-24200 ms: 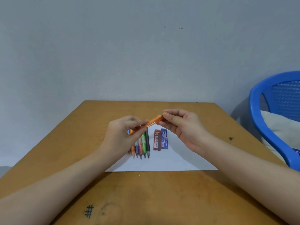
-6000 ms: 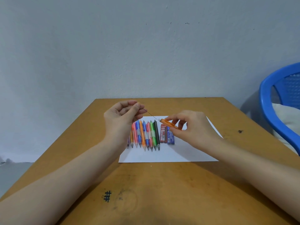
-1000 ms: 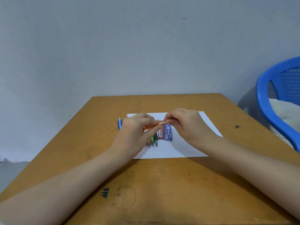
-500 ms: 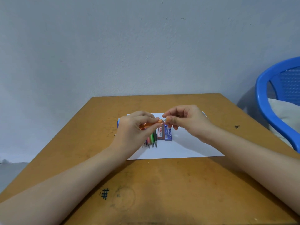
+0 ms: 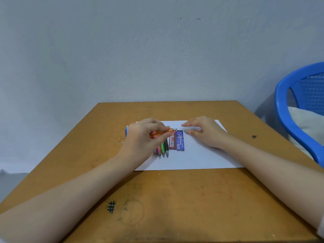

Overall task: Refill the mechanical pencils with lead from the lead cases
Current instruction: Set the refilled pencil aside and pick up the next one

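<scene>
My left hand grips an orange mechanical pencil, held almost level with its white end pointing right. Under that hand a row of coloured mechanical pencils lies on a white sheet of paper, tips toward me, mostly hidden by the hand. Right of the row lie a red lead case and a blue lead case. My right hand rests on the paper to the right of the cases, fingers spread flat and pointing left, with nothing in it.
A brown wooden table carries the paper; a black hash mark is drawn near its front. A blue pencil end sticks out left of my left hand. A blue plastic chair with a white cushion stands at the right.
My right hand has let go of the orange pencil's end and moved right, down onto the paper with fingers spread. My left hand still holds the pencil, slightly lower.
</scene>
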### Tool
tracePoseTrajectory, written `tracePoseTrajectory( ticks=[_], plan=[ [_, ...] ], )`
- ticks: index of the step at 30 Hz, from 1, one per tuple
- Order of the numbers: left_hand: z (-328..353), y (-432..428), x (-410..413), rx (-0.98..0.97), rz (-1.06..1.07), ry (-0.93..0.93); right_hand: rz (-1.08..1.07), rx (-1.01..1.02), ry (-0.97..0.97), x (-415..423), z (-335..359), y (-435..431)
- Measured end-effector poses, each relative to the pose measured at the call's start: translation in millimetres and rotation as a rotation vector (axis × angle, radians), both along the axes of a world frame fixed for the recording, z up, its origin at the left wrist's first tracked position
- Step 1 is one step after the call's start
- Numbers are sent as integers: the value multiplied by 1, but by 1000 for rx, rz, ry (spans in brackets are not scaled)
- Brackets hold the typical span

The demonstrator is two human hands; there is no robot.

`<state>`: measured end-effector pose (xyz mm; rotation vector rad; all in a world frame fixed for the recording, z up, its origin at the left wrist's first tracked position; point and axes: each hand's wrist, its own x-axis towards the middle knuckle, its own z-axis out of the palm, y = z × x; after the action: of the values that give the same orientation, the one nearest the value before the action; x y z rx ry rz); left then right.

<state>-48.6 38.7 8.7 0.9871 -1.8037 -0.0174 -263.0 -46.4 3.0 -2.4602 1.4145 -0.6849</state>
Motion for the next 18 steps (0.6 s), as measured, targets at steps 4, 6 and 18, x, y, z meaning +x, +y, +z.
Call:
tracePoseTrajectory(
  ticks=[4,6,18],
  plan=[
    [0,0,1,8,3,-22,8,-3,-10,5,0,4],
    [0,-1,1,7,9,-34,-41,3,-39,6,0,4],
    [1,0,2,8,0,-48,-96,147,-685,15,20,30]
  ],
)
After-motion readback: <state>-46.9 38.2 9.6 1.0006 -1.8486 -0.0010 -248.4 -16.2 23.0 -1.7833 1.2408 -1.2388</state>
